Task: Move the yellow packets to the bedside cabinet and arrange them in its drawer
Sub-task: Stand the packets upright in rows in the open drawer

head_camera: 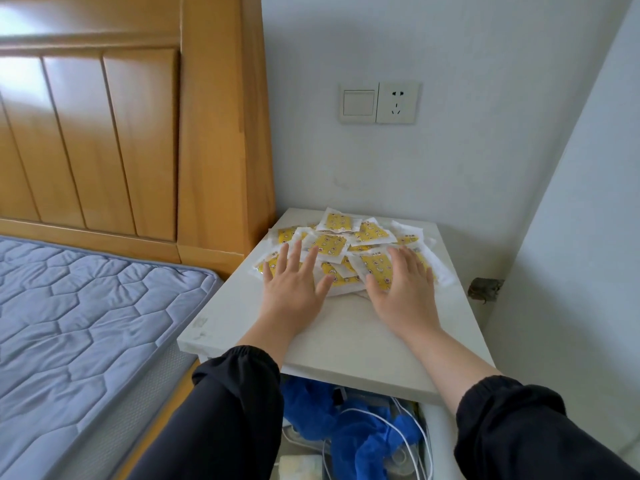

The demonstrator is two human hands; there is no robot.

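The yellow packets point(332, 242) lie in a loose, overlapping heap on the top of the bedside cabinet point(346, 334), filling its back half from the left edge almost to the right edge. None can be seen in the drawer point(427, 441), which stands open below the front edge. Both hands are spread flat, fingers straight and fanned. The left hand point(292, 284) presses on the front left of the heap and the right hand point(405, 289) on the front right, and neither pinches or curls round a packet. The move to the cabinet looks done, and the arranging in the drawer has yet to begin. The wrappers look glossy and are stacked at odd angles, so a gathering sweep with flat palms could send the outer ones skating away. Those at the left edge could drop beside the headboard point(121, 133), and those near the right edge could fall into the gap by the wall. Pulled forward too fast, the heap could spill over the front edge in a jumble. The drawer already holds crumpled blue material point(349, 434) and white cables point(391, 427), so packets could slip under these or fail to lie flat unless room is made first.
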